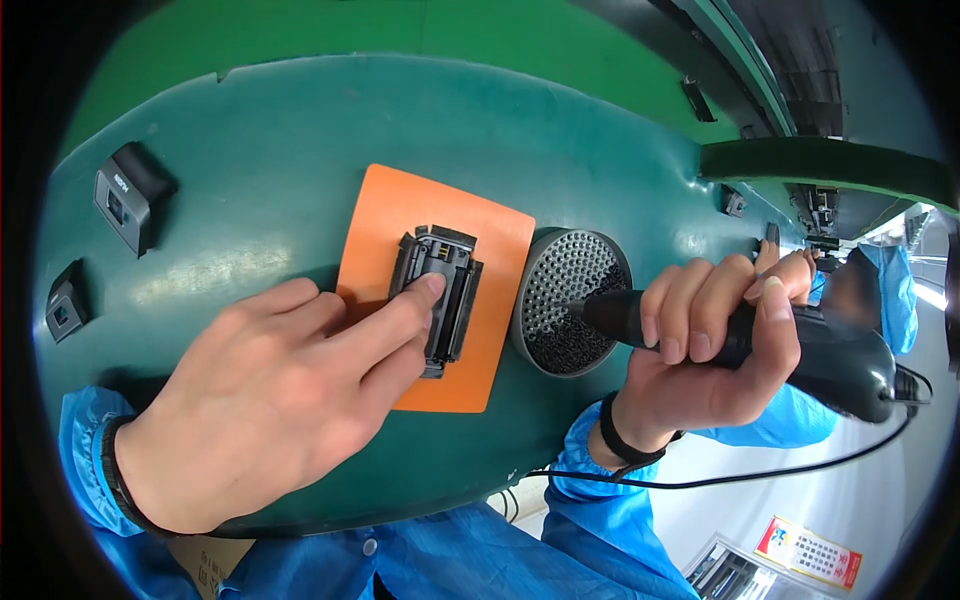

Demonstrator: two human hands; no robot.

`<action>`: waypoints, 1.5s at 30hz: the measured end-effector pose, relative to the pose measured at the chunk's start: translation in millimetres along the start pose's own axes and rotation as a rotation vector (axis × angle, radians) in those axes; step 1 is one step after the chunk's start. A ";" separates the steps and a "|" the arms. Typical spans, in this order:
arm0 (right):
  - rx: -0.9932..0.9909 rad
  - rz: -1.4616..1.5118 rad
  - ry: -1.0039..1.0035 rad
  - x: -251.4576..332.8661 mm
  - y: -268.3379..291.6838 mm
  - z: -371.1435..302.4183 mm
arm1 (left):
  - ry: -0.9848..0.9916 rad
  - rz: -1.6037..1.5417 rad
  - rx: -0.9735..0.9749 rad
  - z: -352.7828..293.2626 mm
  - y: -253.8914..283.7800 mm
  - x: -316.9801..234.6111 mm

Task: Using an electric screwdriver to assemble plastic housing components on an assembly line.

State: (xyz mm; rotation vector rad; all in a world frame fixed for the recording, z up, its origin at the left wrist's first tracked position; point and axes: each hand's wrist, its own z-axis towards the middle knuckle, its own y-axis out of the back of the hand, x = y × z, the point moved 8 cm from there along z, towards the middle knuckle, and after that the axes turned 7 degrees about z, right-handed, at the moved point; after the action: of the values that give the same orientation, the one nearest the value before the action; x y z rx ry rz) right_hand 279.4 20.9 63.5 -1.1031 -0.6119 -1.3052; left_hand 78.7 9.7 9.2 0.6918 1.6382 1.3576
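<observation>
A black plastic device part [440, 300] with a slotted frame lies on an orange mat [400, 200]. My left hand [290, 385] presses it there, index fingertip on its middle and the other fingers bent along its left side. In my right hand [715, 335] is a black electric screwdriver [835, 360], fingers wrapped round its body and a cord trailing from its back end. Its tip points left, over a round screw tray [572, 300]. That tray has a perforated plate, with many small black screws [570, 345] heaped along its near and right parts.
Two dark grey housings [125, 200] [66, 305] stand at the table's left. The cord [760, 483] loops below my right wrist. A dark curved bar [830, 170] crosses at the right. Beyond it, a co-worker in a blue cap [888, 295] sits along the green table [450, 110].
</observation>
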 end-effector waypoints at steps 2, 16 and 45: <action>-0.046 0.023 0.003 0.6 7.7 0.5 | -0.002 -0.006 -0.012 0.0 -1.2 -0.8; -0.044 -0.021 0.060 -0.5 -1.2 4.6 | 0.010 0.026 -0.069 -3.7 2.7 -0.3; 0.236 0.206 -0.034 -28.5 -75.5 19.8 | -0.022 0.121 -0.106 -3.2 -1.8 -1.4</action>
State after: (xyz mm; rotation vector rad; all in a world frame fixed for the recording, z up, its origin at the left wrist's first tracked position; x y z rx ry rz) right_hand 205.6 58.8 68.4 -0.9673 -0.6417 -1.0108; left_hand 76.8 6.6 7.9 0.7508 1.5161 1.5065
